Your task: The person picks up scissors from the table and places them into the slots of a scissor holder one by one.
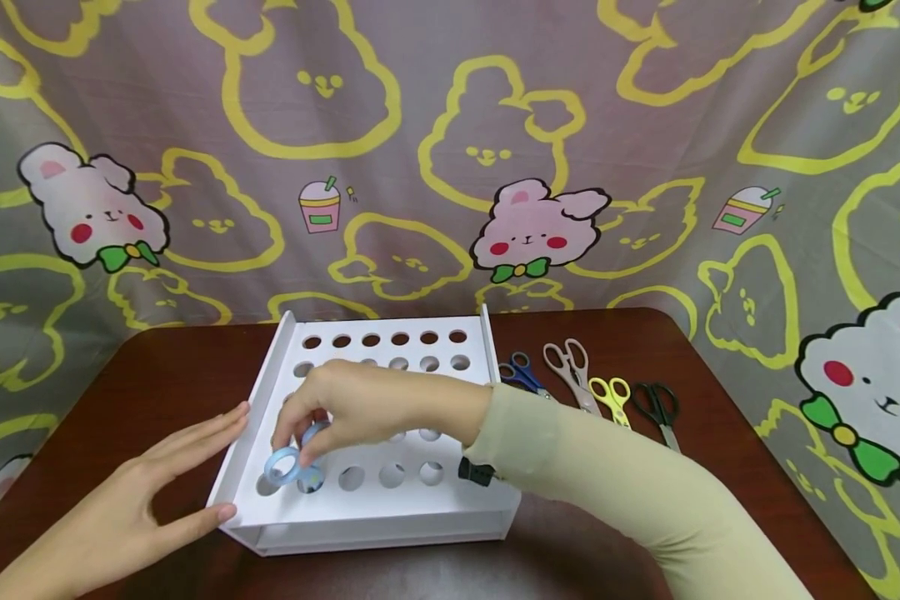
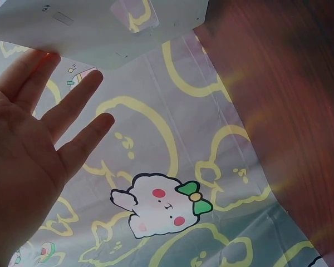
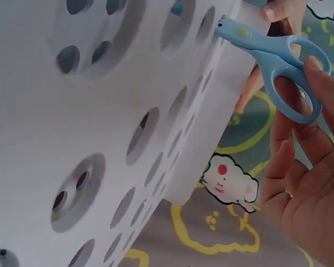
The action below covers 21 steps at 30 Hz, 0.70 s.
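Observation:
My right hand pinches light blue scissors by a handle loop, between thumb and fingers. Their tip points down at a hole in the front row of a white rack, near its left corner; in the right wrist view the tip overlaps the rack's edge. The rack's top panel has rows of round holes. My left hand lies at the rack's left side, fingers spread and straight, fingertips right at the side panel. The left wrist view shows those spread fingers under the white panel.
Right of the rack lie dark blue scissors, grey scissors, yellow scissors and black scissors. A small black object shows under my right sleeve. A patterned curtain hangs behind the brown table.

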Available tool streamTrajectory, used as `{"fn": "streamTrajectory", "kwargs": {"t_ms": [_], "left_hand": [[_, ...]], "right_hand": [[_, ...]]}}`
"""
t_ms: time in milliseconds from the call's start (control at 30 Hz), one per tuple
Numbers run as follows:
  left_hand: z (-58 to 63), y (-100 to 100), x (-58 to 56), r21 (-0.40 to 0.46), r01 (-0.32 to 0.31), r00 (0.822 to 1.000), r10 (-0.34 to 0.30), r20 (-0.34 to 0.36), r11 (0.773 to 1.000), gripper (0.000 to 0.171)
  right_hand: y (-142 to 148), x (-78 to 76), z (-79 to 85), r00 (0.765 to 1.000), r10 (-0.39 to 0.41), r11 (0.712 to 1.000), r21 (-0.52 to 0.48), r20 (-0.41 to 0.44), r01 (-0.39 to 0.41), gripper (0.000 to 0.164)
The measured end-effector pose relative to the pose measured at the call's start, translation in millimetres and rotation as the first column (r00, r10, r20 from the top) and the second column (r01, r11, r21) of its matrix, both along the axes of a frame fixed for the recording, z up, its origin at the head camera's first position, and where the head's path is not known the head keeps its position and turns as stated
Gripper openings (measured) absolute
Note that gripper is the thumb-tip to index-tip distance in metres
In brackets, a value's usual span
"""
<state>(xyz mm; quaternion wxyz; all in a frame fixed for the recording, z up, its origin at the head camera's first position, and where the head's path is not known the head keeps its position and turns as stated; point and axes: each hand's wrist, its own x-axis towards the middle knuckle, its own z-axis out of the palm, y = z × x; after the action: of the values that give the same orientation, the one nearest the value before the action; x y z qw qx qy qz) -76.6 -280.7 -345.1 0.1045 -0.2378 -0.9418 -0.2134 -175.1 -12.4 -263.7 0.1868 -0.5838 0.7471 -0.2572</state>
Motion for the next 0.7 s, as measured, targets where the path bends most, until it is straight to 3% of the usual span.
{"fn": "streamTrajectory", "kwargs": {"t_ms": [167, 400, 700], "left_hand": [[2.8, 1, 1.1, -0.007, -0.002, 1.000, 0.002, 0.000, 1.000, 0.089], [-0.7, 0, 0.9, -0.005, 0.002, 1.000, -0.002, -0.003, 1.000, 0.090], [-0.1, 0, -0.9, 0.000, 0.008, 1.000, -0.008, -0.006, 1.000, 0.089]], "right_hand": [[-1, 0.0, -5.2, 1.000, 0.011, 1.000, 0.015, -0.014, -0.010, 0.022], [-3, -1.5, -14.5, 0.999, 0.022, 0.999, 0.035, 0.038, -0.023, 0.020], [-4, -2.1, -19.1, 0.998, 0.061, 0.997, 0.038, 0.014, -0.062, 0.018]]}}
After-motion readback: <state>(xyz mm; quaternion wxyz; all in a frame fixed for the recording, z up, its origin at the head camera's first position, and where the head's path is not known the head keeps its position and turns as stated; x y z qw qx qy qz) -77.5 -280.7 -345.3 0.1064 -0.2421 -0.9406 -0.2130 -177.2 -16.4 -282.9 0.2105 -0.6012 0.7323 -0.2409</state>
